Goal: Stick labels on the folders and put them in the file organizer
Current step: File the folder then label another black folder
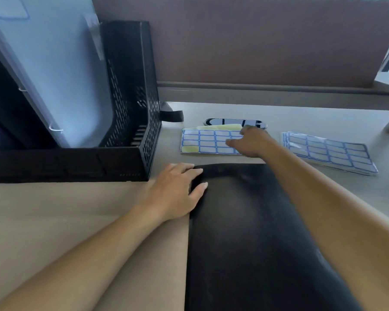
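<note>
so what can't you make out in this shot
Head view only.
The right grip on the label sheet: motion blur and its own back hide whether it pinches a label.
Black folder: near end cut off by the bottom edge.
File organizer: left side cut off by the left edge.
Striped object behind the sheet: blurred, partly behind the right grip.

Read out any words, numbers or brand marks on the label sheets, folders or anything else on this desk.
None can be read.
The label sheet under the right hand: blank blue-bordered labels.
The label stack: blank too.
The corner label on the translucent folder: looks blank.
The black-and-white object behind the sheet: markings too blurred to read.
</note>
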`<state>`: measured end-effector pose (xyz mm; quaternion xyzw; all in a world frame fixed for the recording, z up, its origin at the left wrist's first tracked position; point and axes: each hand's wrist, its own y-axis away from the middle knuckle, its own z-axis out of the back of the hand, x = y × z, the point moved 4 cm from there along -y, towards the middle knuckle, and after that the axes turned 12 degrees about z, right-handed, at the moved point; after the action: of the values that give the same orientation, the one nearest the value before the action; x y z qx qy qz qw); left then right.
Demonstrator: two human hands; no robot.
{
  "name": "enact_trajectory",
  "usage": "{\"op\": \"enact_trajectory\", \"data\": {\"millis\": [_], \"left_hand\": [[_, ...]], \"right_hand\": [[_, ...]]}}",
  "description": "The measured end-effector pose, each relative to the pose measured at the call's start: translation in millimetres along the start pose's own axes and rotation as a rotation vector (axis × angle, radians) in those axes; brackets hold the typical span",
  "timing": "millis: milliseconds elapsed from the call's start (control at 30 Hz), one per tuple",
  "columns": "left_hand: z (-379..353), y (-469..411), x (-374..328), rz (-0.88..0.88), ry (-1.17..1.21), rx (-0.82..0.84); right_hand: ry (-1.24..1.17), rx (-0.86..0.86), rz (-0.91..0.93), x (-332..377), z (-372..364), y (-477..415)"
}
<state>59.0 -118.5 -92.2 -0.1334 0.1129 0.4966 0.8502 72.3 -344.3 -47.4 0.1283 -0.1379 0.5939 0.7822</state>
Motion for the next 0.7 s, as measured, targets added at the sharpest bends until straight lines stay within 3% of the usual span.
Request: {"op": "enact_trajectory", "data": {"millis": [67, 467, 700], "left_hand": [[-3, -2, 3, -0.006, 0.014, 0.0], [-7, -6, 6, -0.016, 0.042, -0.03], [-5, -5, 5, -0.023, 0.052, -0.042]], "right_hand": [[-0.039, -0.015, -0.102, -13, -8, -15], [-0.112, -0.131, -0.259, -33, -19, -21], [-0.023, 0.027, -0.261, -23, -5, -14]]}}
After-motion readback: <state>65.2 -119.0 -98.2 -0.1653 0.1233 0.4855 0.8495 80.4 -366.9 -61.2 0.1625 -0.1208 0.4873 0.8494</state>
